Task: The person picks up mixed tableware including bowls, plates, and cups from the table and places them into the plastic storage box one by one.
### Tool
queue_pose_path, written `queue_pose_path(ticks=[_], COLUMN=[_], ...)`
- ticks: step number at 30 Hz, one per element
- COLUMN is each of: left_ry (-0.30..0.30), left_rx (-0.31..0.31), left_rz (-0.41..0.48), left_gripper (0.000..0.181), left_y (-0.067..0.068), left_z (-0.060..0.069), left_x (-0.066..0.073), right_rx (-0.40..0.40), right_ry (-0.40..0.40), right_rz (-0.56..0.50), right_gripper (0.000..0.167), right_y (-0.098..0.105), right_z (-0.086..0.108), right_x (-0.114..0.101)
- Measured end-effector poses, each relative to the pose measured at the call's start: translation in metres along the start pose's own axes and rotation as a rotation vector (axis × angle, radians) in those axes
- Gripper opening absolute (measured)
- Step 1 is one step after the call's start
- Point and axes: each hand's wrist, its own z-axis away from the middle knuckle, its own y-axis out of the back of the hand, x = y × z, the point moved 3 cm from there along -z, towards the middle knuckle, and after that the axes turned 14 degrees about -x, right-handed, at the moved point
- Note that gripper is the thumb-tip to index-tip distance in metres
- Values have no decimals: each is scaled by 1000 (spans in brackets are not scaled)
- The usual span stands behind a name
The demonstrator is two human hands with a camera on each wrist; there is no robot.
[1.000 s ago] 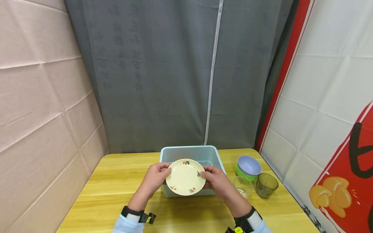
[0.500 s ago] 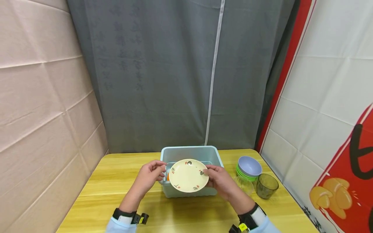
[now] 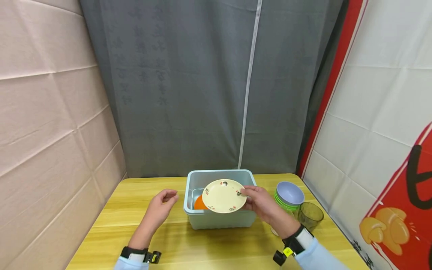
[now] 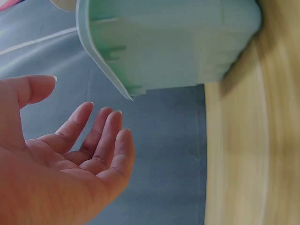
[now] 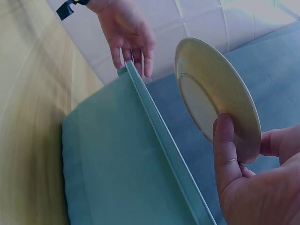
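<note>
The right hand (image 3: 264,205) pinches the right edge of a cream plate (image 3: 224,195) with small printed motifs, holding it tilted over the near rim of a light blue bin (image 3: 222,221). In the right wrist view the plate's underside (image 5: 201,89) shows, with fingers and thumb on either side of its edge. To the left of the bin, the left hand (image 3: 158,210) hangs in the air with nothing in it, its fingers loosely bent; the left wrist view shows its palm (image 4: 61,173) beside the bin. Partly hidden behind the plate, an orange item (image 3: 200,203) lies inside the bin.
Right of the bin on the wooden table (image 3: 135,195) stand a purple bowl (image 3: 289,192) on stacked green bowls (image 3: 283,203) and a dark glass (image 3: 311,214). A clear glass there is mostly hidden by the right arm. A grey curtain (image 3: 185,93) hangs behind the table.
The left hand has let go of the plate and moved left. The right hand has carried the plate slightly up and right, uncovering the orange item in the bin.
</note>
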Motion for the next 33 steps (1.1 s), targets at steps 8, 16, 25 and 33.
queue_pose_path(ticks=[8, 16, 25, 33], left_ry=[50, 92, 91, 91], left_rx=[17, -5, -13, -25], left_rz=[-21, -22, -45, -46], left_gripper=[38, 42, 38, 36], left_y=[3, 4, 1, -1], left_z=[2, 4, 2, 4], left_x=[-17, -27, -35, -37], right_rx=[-44, -44, -83, -187], right_ry=[-29, -102, -219, -286], right_rz=[33, 157, 307, 449], right_gripper=[45, 39, 32, 25], right_y=[10, 16, 23, 23], right_z=[-25, -50, -78, -96], right_x=[-10, -20, -18, -17])
